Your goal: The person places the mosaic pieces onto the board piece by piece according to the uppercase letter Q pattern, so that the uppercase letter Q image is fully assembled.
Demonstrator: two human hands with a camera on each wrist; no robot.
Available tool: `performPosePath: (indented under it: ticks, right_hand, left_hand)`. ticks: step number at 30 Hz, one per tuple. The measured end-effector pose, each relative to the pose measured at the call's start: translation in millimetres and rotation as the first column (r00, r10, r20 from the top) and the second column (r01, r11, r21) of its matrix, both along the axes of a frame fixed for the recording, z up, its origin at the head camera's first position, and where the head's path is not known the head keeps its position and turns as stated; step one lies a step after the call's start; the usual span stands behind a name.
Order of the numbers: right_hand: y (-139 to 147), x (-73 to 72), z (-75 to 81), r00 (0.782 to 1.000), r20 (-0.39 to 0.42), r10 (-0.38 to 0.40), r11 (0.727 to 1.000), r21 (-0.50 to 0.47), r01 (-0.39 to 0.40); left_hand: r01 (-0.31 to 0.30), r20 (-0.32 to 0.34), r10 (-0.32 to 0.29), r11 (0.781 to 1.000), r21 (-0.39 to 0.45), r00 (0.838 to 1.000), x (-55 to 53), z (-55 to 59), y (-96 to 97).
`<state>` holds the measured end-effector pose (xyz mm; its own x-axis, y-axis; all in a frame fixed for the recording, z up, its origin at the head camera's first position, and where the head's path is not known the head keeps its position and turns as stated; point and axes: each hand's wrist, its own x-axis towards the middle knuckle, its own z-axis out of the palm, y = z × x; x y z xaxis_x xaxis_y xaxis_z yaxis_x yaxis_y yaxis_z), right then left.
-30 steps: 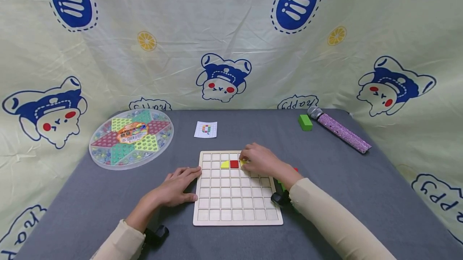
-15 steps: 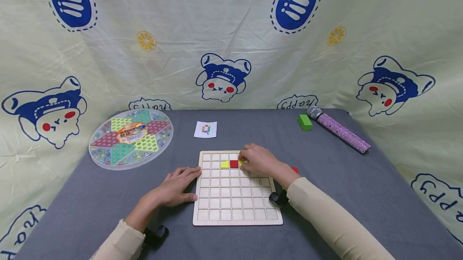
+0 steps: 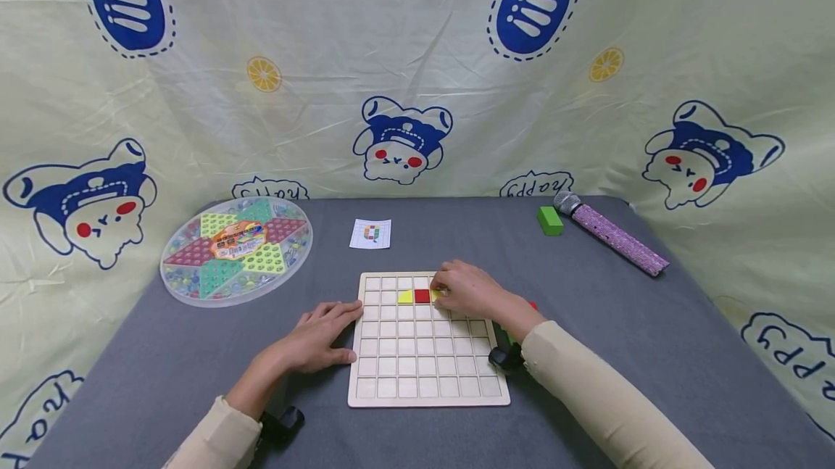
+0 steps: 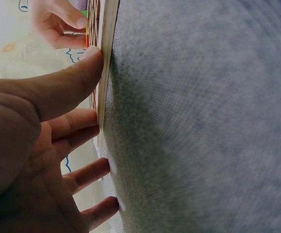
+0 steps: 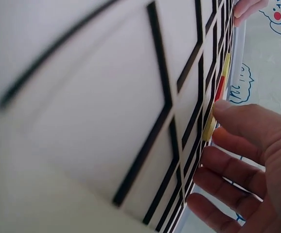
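Observation:
A wooden grid board (image 3: 407,367) lies on the dark grey tabletop. In one of its upper rows sit a yellow triangle (image 3: 407,298) and, to its right, a red square (image 3: 422,296). My right hand (image 3: 472,289) is over the upper right of the board, thumb and index finger pinching a yellow piece (image 5: 209,127) beside the red square; the fingers partly cover its shape. At the board's left side, my left hand (image 3: 320,338) rests with thumb and fingers extended against the edge, as the left wrist view also shows.
Behind the board lies a small patterned card (image 3: 370,234). A round Chinese checkers set (image 3: 228,273) stands back left. Back right are a green block (image 3: 550,221) and a glittery pink microphone (image 3: 613,238). My right forearm partly hides green pieces (image 3: 512,338) and a red one (image 3: 533,305).
My right forearm has shifted very slightly left and back again, while its fingertips stay at the yellow piece. My left hand and the board have not moved.

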<state>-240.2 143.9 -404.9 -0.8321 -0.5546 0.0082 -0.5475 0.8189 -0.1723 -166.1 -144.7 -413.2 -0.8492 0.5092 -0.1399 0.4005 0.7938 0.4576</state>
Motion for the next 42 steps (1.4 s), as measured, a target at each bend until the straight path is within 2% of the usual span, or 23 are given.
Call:
performPosePath:
  ticks: [9,19,30,42]
  right_hand:
    - [17,8.0,7.9,1.000,-0.005,-0.023,0.998,-0.063,0.023]
    - [53,19.8,13.3,0.995,-0.098,-0.006,0.995,-0.104,-0.004]
    - [83,39.9,2.6,0.990,-0.138,-0.019,0.998,-0.066,0.010]
    - [97,55.0,-6.1,0.989,-0.145,-0.035,0.999,0.008,0.037]
  left_hand:
    - [-0.002,-0.003,0.002,1.000,0.001,1.000,0.6,1.3,0.5]
    - [-0.002,-0.004,0.002,1.000,-0.005,1.000,0.5,1.7,0.0]
    - [-0.008,-0.003,0.008,1.000,-0.012,1.000,0.3,0.4,1.2]
    - [-0.007,-0.007,0.007,1.000,-0.011,1.000,0.1,-1.5,1.3]
